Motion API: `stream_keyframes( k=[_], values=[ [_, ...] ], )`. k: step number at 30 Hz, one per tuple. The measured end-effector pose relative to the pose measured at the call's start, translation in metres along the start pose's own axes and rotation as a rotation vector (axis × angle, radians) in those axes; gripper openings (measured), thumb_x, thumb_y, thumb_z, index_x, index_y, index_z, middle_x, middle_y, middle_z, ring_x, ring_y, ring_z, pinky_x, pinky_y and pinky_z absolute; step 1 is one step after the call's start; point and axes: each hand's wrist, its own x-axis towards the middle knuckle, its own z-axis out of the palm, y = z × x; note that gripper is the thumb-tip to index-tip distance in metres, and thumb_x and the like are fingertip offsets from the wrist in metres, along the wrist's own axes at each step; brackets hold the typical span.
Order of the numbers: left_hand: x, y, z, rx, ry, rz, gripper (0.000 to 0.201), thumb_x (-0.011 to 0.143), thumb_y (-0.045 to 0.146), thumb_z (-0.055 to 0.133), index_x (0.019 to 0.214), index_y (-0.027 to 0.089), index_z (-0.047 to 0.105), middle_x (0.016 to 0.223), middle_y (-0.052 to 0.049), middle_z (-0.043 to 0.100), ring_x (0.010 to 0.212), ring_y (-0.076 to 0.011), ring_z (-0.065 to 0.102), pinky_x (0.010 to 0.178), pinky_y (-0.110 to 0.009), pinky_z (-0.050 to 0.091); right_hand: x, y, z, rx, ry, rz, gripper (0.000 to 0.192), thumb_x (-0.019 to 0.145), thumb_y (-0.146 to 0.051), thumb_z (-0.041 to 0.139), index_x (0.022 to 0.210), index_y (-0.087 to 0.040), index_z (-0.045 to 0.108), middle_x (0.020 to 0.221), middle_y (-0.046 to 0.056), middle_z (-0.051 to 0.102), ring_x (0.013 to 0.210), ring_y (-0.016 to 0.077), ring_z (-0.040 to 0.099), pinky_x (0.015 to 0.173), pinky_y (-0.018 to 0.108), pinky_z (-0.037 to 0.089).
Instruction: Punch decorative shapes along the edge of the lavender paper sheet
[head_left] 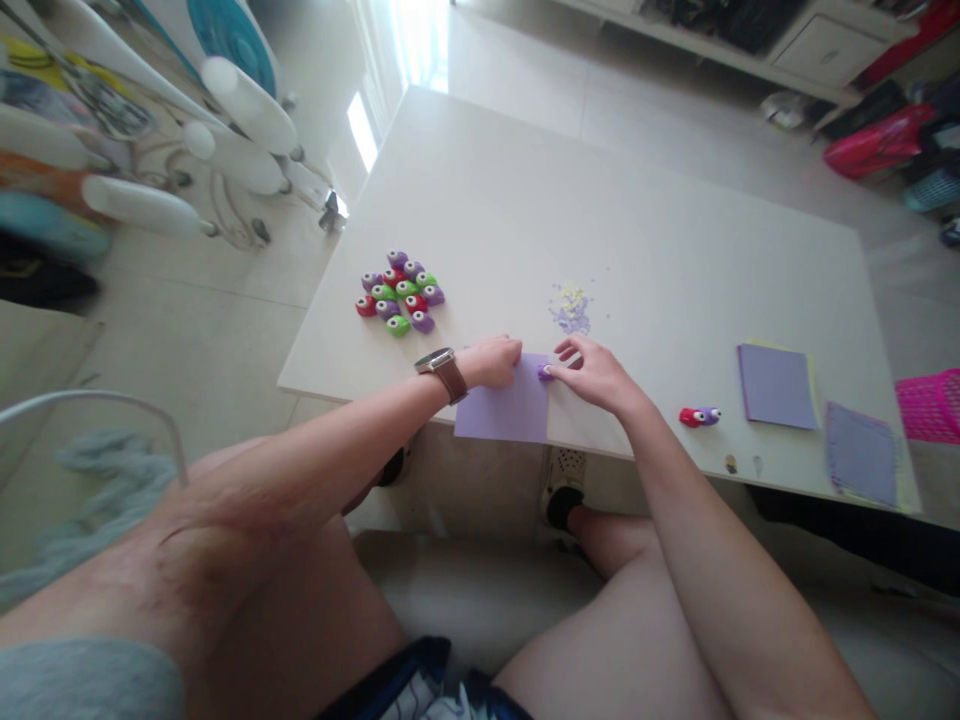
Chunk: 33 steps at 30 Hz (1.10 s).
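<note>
A sheet of purple paper (pixel 501 412) lies at the table's near edge and hangs slightly over it. My left hand (pixel 491 362) is closed at the paper's top edge, its fingers curled and partly hidden. At the sheet's right edge, my right hand (pixel 592 372) grips a small purple paper punch (pixel 545 373) between thumb and fingers. Just beyond that hand lies a pile of tiny purple and yellow paper cutouts (pixel 573 312). Several purple, green and red paper punches (pixel 399 292) stand grouped to the left.
On the right of the white table (pixel 637 220) are a red punch (pixel 688 417) and a purple one (pixel 709 415), touching. A stack of purple and yellow paper (pixel 778 386) lies beyond them, near punched sheets (pixel 862 455). A pink basket (pixel 930 405) stands past the right edge.
</note>
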Motion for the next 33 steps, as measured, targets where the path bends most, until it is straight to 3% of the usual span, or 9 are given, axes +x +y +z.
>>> stream_keyframes(
  k=[4,7,15,21,26,33],
  values=[
    [0.001,0.010,-0.006,-0.023,-0.035,-0.085,0.034,0.094,0.033,0.052,0.115,0.013,0.069,0.121,-0.017,0.070,0.104,-0.0264,0.070,0.089,-0.034,0.054,0.005,0.007,0.002,0.104,-0.055,0.082,0.020,0.090,-0.034,0.072,0.101,-0.019,0.065,0.102,0.009,0.075,0.085,0.0194,0.069,0.077,0.030,0.053],
    [0.001,0.016,-0.009,-0.068,-0.037,-0.134,0.052,0.101,0.052,0.041,0.117,0.012,0.070,0.123,-0.019,0.071,0.108,-0.0291,0.070,0.091,-0.036,0.054,0.006,0.010,0.006,0.109,-0.064,0.106,0.020,0.090,-0.033,0.073,0.100,-0.018,0.065,0.103,0.010,0.076,0.087,0.0198,0.070,0.077,0.030,0.052],
    [-0.002,0.028,-0.008,-0.046,0.018,-0.192,0.071,0.101,0.071,0.034,0.122,0.013,0.070,0.126,-0.021,0.071,0.115,-0.0320,0.070,0.091,-0.037,0.054,0.006,0.005,0.004,0.104,-0.042,0.145,0.020,0.087,-0.032,0.076,0.097,-0.018,0.065,0.098,0.009,0.076,0.085,0.0196,0.070,0.074,0.029,0.050],
    [-0.001,0.032,-0.004,-0.007,0.054,-0.218,0.075,0.101,0.074,0.033,0.123,0.012,0.069,0.126,-0.022,0.070,0.116,-0.0325,0.069,0.094,-0.038,0.054,0.010,0.001,0.005,0.044,0.025,0.172,0.027,0.077,-0.035,0.084,0.083,-0.019,0.063,0.089,0.006,0.075,0.080,0.0189,0.068,0.068,0.027,0.046],
    [-0.001,0.036,-0.005,0.019,0.040,-0.248,0.072,0.102,0.070,0.035,0.130,0.010,0.065,0.131,-0.024,0.067,0.121,-0.0346,0.067,0.097,-0.040,0.053,0.013,-0.003,0.007,-0.039,0.016,0.177,0.032,0.075,-0.039,0.083,0.066,-0.020,0.059,0.069,0.003,0.070,0.070,0.0175,0.063,0.065,0.028,0.043],
    [-0.003,0.045,-0.006,0.048,0.025,-0.286,0.067,0.105,0.062,0.035,0.137,0.008,0.059,0.137,-0.028,0.062,0.128,-0.0387,0.062,0.100,-0.047,0.052,0.016,-0.007,0.010,-0.044,-0.014,0.204,0.032,0.075,-0.037,0.084,0.064,-0.020,0.059,0.065,0.002,0.068,0.067,0.0163,0.062,0.062,0.026,0.042]
  ],
)
